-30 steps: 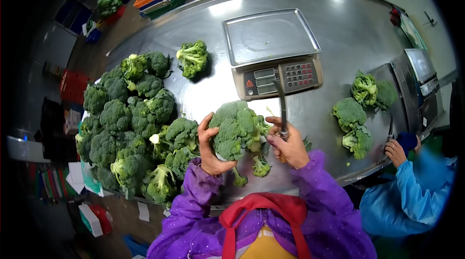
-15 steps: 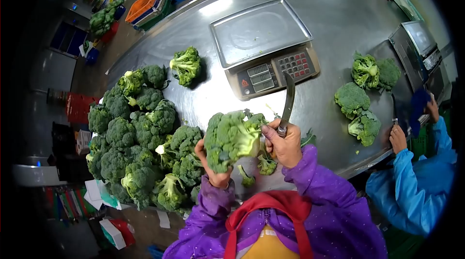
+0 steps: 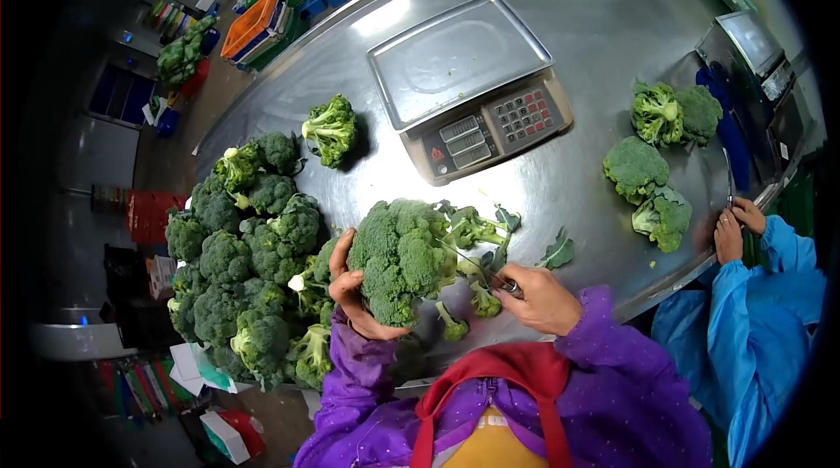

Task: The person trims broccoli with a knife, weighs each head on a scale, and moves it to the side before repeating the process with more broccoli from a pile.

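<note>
Steadying the broccoli [image 3: 398,258] low over the desk [image 3: 582,149], we wrap the left hand [image 3: 350,295] around its outer side, while the right hand [image 3: 541,300] has its grip closed on the knife [image 3: 511,289], blade pointing at the stalk side; we cannot tell whether it touches. Crowding our left hand is the pile [image 3: 226,260], partly hidden by our fingers and sleeve. Two florets [image 3: 451,324] lie just below the blade, and a leaf [image 3: 557,250] rests beyond our right knuckles. Ahead, the scale [image 3: 486,131] takes up the middle, with a lone head [image 3: 331,130] to its left, stalk showing. Well apart on the right sit four heads [image 3: 636,170], near a co-worker's hands [image 3: 730,236] at the edge. Crates [image 3: 251,26] are stacked past the far left side.
</note>
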Tool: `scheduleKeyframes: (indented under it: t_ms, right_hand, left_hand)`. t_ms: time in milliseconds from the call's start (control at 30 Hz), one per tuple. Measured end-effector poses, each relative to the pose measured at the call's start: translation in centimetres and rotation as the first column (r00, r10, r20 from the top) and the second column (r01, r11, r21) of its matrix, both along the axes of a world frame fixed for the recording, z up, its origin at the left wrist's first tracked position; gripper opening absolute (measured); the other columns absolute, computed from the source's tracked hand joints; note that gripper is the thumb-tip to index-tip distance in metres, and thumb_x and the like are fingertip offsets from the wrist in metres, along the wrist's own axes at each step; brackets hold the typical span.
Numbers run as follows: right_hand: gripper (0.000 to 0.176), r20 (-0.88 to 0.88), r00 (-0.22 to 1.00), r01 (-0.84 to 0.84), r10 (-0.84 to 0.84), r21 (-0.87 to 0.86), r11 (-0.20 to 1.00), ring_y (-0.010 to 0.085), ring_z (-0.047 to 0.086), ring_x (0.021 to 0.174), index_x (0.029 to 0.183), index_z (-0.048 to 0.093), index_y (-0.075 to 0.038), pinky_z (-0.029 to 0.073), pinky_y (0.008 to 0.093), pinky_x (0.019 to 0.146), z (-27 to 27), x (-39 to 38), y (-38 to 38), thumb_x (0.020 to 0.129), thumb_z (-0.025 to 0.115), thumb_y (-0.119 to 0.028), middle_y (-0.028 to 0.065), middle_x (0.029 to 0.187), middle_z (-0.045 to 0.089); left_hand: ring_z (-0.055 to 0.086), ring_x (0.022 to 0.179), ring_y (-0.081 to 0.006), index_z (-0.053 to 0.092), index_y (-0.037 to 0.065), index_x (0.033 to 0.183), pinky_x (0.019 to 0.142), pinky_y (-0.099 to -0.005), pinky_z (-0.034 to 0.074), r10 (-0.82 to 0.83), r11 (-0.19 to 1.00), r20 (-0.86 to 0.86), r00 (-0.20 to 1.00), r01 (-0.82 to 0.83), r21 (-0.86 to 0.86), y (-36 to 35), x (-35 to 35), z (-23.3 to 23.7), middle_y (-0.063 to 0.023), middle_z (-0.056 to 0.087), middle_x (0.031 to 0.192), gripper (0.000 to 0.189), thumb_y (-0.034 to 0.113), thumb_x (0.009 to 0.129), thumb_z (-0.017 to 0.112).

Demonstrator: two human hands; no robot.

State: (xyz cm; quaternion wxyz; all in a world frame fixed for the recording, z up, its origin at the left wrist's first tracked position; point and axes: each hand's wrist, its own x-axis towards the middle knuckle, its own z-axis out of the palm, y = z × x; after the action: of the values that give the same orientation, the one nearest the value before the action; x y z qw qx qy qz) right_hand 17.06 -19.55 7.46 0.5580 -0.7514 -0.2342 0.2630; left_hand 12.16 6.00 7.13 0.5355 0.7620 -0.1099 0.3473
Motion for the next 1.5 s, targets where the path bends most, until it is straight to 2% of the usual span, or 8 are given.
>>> scheduleKeyframes:
  t_ms: [233, 333, 433, 567, 967, 1300, 1433, 1500]
  right_hand:
    - [0.025, -0.141, 0.988, -0.078, 0.069, -0.059, 0.995, 0.0446, 0.063, 0.077, 0.096, 0.055, 0.003, 0.049, 0.0486, 0.066, -1.7, -2.2, 0.6, 0.086, 0.063, -0.017, 0.0284, 0.081, 0.063]
    - [0.030, -0.181, 0.983, -0.132, 0.033, -0.573, 0.809, 0.0436, 0.061, 0.076, 0.101, 0.055, 0.003, 0.049, 0.0462, 0.070, -10.0, -3.7, -1.3, 0.085, 0.064, -0.021, 0.0238, 0.080, 0.063]
    - [0.028, 0.024, 0.992, 0.123, -0.122, -0.306, 0.944, 0.0375, 0.061, 0.072, 0.098, 0.056, 0.003, 0.049, 0.0436, 0.070, -11.5, -3.9, -4.0, 0.086, 0.063, -0.022, 0.0215, 0.075, 0.061]
    - [0.027, -0.385, 0.872, 0.227, -0.303, -0.231, 0.946, 0.0163, 0.053, 0.047, 0.092, 0.059, 0.002, 0.043, 0.0334, 0.049, -5.2, 0.8, -3.4, 0.087, 0.066, -0.023, 0.0095, 0.058, 0.054]
    - [0.021, -0.247, 0.878, 0.325, -0.410, -0.321, 0.889, 0.0180, 0.060, 0.063, 0.091, 0.062, 0.002, 0.046, 0.0329, 0.061, -10.2, -2.8, -6.4, 0.084, 0.068, -0.017, 0.0116, 0.069, 0.063]
    - [0.012, -0.392, 0.692, 0.588, -0.607, -0.181, 0.788, 0.0073, 0.044, 0.040, 0.095, 0.060, 0.000, 0.034, 0.0240, 0.036, -8.5, 0.3, -5.5, 0.090, 0.062, -0.010, 0.0016, 0.063, 0.054]
    - [0.029, -0.384, 0.625, 0.718, -0.679, -0.058, 0.694, 0.0092, 0.044, 0.039, 0.114, 0.053, 0.006, 0.035, 0.0254, 0.034, -8.4, 5.9, -6.3, 0.091, 0.059, -0.011, 0.0064, 0.068, 0.058]
    - [0.034, -0.375, 0.627, 0.735, -0.683, -0.005, 0.678, 0.0096, 0.044, 0.038, 0.118, 0.051, 0.007, 0.035, 0.0261, 0.034, -9.3, 9.0, -6.5, 0.091, 0.058, -0.011, 0.0073, 0.070, 0.059]
  left_hand:
    - [0.051, 0.123, -0.0375, 0.047, 0.013, 0.130, 0.097, -0.0551, 0.049, 0.145, 0.989, -0.051, 0.988, -0.146, -0.018, -0.5, -1.6, 1.3, -0.0187, 0.047, 0.135, 0.047, 0.027, 0.085, 0.055]
    - [0.052, 0.121, -0.0382, 0.040, 0.014, 0.125, 0.097, -0.0500, 0.050, 0.047, 0.994, 0.094, 0.994, -0.056, 0.092, -0.3, -0.7, 1.5, -0.0188, 0.041, 0.138, 0.056, 0.016, 0.078, 0.070]
    - [0.053, 0.119, -0.0388, 0.035, 0.016, 0.125, 0.097, -0.0468, 0.050, 0.000, 0.978, 0.038, 0.999, -0.008, 0.210, 1.6, 1.3, 2.6, -0.0212, 0.036, 0.140, 0.068, 0.016, 0.074, 0.079]
    - [0.048, 0.124, -0.0367, 0.032, 0.010, 0.132, 0.102, -0.0476, 0.043, -0.062, 0.978, -0.069, 0.996, 0.074, 0.195, 5.3, 9.3, 1.8, -0.0244, 0.038, 0.138, 0.081, 0.015, 0.066, 0.078]
    - [0.036, 0.135, -0.0336, 0.033, 0.005, 0.145, 0.113, -0.0408, 0.027, 0.086, 0.939, -0.388, 0.918, 0.055, 0.338, 7.1, 24.5, -1.5, -0.0211, 0.039, 0.142, 0.098, 0.037, 0.066, 0.084]
    - [0.058, 0.106, -0.0216, 0.053, 0.003, 0.128, 0.086, -0.0349, 0.048, 0.038, 0.923, -0.806, 0.591, -0.330, -0.198, 13.8, 15.6, -12.5, -0.0121, 0.059, 0.123, 0.058, 0.036, 0.084, 0.071]
    - [0.058, 0.098, -0.0200, 0.047, 0.010, 0.135, 0.083, -0.0388, 0.048, -0.489, 0.418, -0.589, 0.643, -0.420, -0.806, 8.4, 17.0, -17.8, -0.0089, 0.058, 0.117, 0.050, 0.040, 0.095, 0.057]
    - [0.058, 0.093, -0.0184, 0.042, 0.011, 0.139, 0.078, -0.0361, 0.049, -0.471, 0.449, -0.594, 0.652, -0.402, -0.798, 6.8, 17.4, -16.6, -0.0071, 0.058, 0.114, 0.053, 0.039, 0.096, 0.055]
